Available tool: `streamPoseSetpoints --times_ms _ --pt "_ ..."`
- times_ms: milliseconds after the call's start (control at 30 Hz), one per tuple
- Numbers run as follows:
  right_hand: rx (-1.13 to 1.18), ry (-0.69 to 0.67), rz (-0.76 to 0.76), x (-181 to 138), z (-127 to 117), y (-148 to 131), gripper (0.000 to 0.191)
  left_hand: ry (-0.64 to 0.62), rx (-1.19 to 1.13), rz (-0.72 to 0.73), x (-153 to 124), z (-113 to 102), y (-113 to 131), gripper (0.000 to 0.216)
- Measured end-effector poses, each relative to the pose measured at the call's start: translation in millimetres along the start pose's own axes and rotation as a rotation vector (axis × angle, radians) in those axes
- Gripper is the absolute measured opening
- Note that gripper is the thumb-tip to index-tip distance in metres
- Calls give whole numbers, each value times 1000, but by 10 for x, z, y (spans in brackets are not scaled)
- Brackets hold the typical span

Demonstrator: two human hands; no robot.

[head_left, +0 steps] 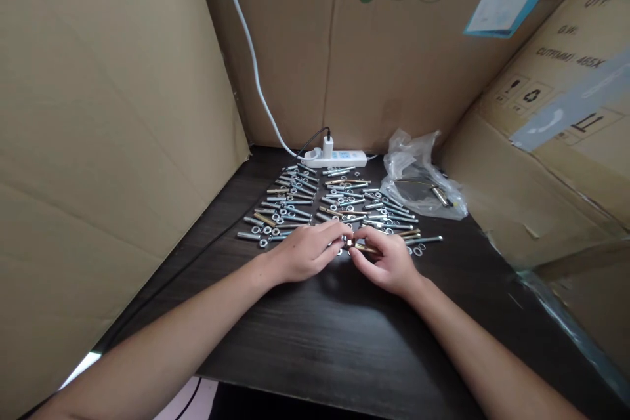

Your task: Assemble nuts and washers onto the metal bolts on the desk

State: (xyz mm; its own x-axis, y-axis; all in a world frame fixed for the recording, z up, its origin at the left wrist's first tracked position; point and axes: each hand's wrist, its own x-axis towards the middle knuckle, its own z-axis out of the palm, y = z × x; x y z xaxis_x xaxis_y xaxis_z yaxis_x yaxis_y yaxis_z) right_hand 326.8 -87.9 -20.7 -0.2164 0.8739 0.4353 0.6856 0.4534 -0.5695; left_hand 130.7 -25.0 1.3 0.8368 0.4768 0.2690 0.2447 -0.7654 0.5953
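Observation:
My left hand (311, 251) and my right hand (388, 258) meet just in front of the spread of hardware, fingertips almost touching. Between them is a small shiny nut (350, 243), gripped by the fingertips of both. A yellowish bolt (367, 249) lies partly hidden under my right fingers, and I cannot tell whether it is joined to the nut. My left fingers are bent and pressed together. Behind the hands are rows of silvery and brassy bolts (301, 187), with loose nuts (267, 230) and flat washers (418, 251) among them.
A white power strip (339, 159) with a plugged-in charger stands at the back of the dark table (305, 335). To its right is a clear plastic bag (418, 177) with metal parts inside. Cardboard walls (394, 59) enclose three sides. A black cable (197, 252) crosses the left.

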Motion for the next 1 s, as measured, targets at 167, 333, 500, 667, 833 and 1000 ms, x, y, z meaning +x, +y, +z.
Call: streamPoseSetpoints --times_ms 167,333,500,667,833,1000 --pt "5 -16 2 -5 -2 0 13 -38 -42 -37 6 18 -20 20" --pt "22 -31 -8 -4 -10 -19 12 -117 -142 -101 23 18 -19 24" --pt "-16 -12 -8 0 6 -20 13 -147 -161 -157 32 23 -14 28" --pt "-24 -3 -2 4 13 -14 15 13 -8 -114 -7 -7 21 13" --pt "-32 -10 -4 7 -1 -7 14 -18 30 -14 -24 -27 41 18" --pt "-30 -10 7 8 -12 -7 15 -63 18 -77 -14 -18 39 17"
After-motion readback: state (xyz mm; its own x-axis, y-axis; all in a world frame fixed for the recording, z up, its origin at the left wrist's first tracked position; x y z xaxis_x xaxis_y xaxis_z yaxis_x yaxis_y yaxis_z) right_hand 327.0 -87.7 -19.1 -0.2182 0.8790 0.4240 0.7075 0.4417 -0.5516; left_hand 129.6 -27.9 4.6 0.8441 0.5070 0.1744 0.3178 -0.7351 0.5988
